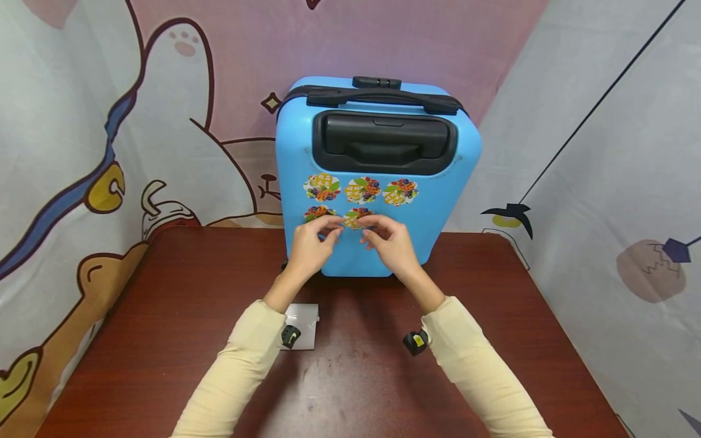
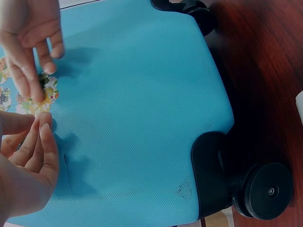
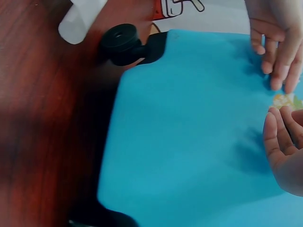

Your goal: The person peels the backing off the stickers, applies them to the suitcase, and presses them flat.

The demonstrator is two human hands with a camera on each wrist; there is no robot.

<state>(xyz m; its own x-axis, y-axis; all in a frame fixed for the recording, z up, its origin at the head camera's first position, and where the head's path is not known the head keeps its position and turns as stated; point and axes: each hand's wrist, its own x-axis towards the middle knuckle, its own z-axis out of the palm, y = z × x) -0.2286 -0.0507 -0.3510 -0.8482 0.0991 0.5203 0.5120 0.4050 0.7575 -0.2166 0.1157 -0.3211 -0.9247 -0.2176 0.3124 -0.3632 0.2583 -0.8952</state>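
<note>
A light blue suitcase [image 1: 424, 213] stands upright with round, fruit-patterned stickers on its face. Three stickers form an upper row, including the middle sticker [image 1: 363, 190]. Below it, both hands meet at another round sticker [image 1: 357, 213], partly covered by fingers. My left hand [image 1: 311, 246] pinches near its left edge, thumb and fingers close together. From the other side, my right hand [image 1: 395, 246] has its bent fingertips over the sticker's right part. Another sticker [image 1: 317, 213] shows above the left hand. Whether the sticker lies fully flat under the fingertips is hard to see.
A white sheet or packet [image 1: 303, 322] lies on the brown table [image 1: 361, 389], beside the left forearm. The suitcase has a black handle [image 1: 383, 97] at its top and black wheels [image 2: 267, 191]. Printed cloth [image 1: 350, 42] hangs behind.
</note>
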